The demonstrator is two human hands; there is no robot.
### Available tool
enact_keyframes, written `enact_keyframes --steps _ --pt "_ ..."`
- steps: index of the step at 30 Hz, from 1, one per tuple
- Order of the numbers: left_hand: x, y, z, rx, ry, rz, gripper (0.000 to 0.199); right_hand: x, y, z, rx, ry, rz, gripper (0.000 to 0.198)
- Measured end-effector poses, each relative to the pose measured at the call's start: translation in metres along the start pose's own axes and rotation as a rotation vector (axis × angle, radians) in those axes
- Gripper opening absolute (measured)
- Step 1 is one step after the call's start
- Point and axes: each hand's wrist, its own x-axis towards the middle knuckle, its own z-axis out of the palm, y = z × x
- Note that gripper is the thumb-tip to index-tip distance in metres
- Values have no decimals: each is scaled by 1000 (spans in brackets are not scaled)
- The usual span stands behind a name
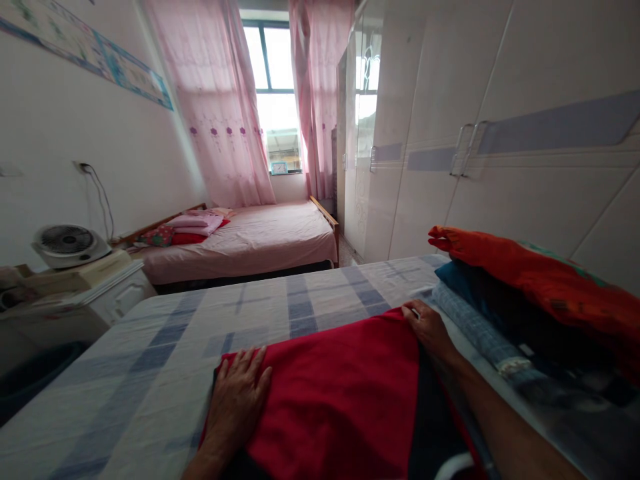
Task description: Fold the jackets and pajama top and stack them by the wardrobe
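Note:
A red garment [340, 387] with black side panels lies folded on the bed in front of me, a white curved strip showing near its lower right. Whether it is a jacket or a shirt I cannot tell. My left hand [237, 390] rests flat on its upper left corner, fingers stretched out. At the upper right corner, my right hand [425, 327] has its fingers curled around the cloth's edge. Just right of that forearm stands a stack of folded clothes: an orange garment [530, 277] on top, dark ones below, and blue denim [475, 327] sticking out.
Under the garment spreads a blue-and-white sheet [200, 333]. Beyond it is a second bed [260, 233] with pink bedding, beneath a curtained window. A white wardrobe [430, 193] runs along the right. On the left, a fan [70, 243] sits on a cabinet above a dark tub [40, 373].

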Motion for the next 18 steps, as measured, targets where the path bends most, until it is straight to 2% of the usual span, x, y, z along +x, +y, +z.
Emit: enact_keyframes --steps 5,9,14,18 --pt "0 -1 3 14 1 -30 48 4 11 -6 49 106 156 44" --pt "1 0 3 19 -3 -42 49 8 19 -3 -41 124 212 37" --pt "1 2 1 7 -17 -60 50 7 19 0 -212 67 221 26" --pt "2 3 -2 -19 6 -74 49 2 -6 -8 -308 89 149 39"
